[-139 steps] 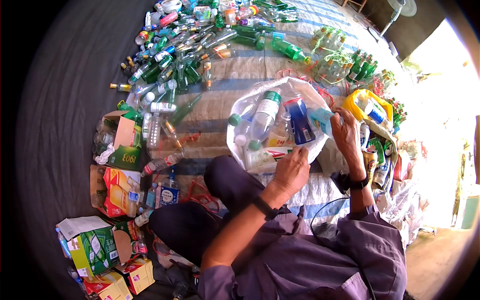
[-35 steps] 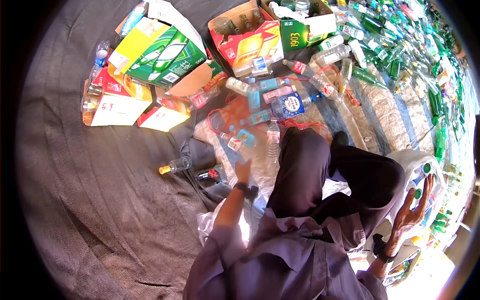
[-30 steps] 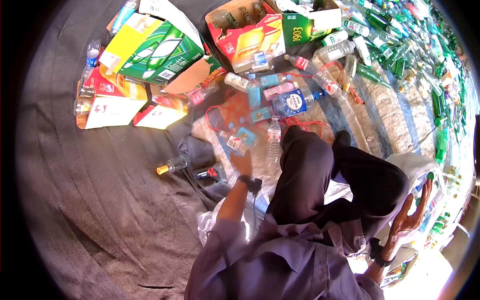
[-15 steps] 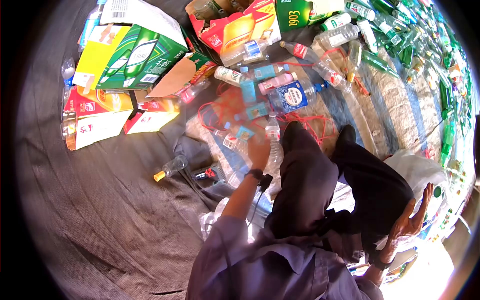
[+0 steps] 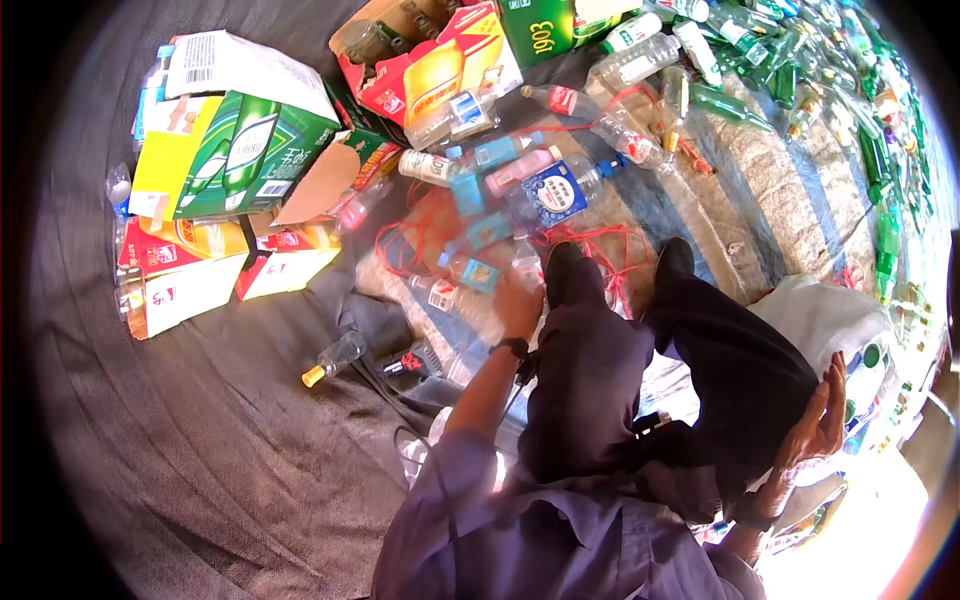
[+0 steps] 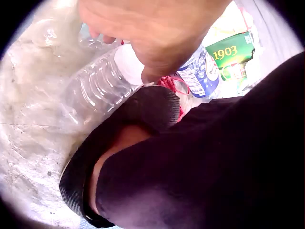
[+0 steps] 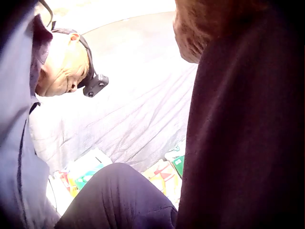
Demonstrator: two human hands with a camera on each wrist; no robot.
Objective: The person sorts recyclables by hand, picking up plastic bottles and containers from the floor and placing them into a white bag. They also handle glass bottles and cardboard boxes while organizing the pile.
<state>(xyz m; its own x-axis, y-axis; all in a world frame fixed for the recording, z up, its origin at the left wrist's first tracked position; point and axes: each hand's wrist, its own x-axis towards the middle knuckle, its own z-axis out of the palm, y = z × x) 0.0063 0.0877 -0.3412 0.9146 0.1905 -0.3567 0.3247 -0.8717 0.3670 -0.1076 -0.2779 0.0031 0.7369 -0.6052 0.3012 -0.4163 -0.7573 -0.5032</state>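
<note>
My left hand (image 5: 519, 304) is around a clear plastic bottle (image 6: 97, 88) at its pale label, thumb on one side and fingers on the other. In the left wrist view the bottle lies beside a black shoe (image 6: 157, 107). A large blue-labelled bottle (image 5: 556, 190) and smaller bottles with light-blue labels (image 5: 482, 275) are close by on the sheet. My right hand (image 5: 815, 420), fingers straight and holding nothing, is beside the right knee, by the white sack (image 5: 815, 310) of bottles. Only part of that hand (image 7: 193, 38) shows in the right wrist view.
Cardboard boxes (image 5: 255, 150) of bottles stand at the upper left. A big heap of green and clear bottles (image 5: 790, 50) spreads at the upper right. Red string (image 5: 610, 250) lies by the feet. A yellow-capped bottle (image 5: 342, 355) rests on the dark cloth (image 5: 230, 430).
The view has swung from the sack to the boxes. My left hand has left the sack and moved across to the clear bottle; the right hand has let go of a light-blue-labelled bottle.
</note>
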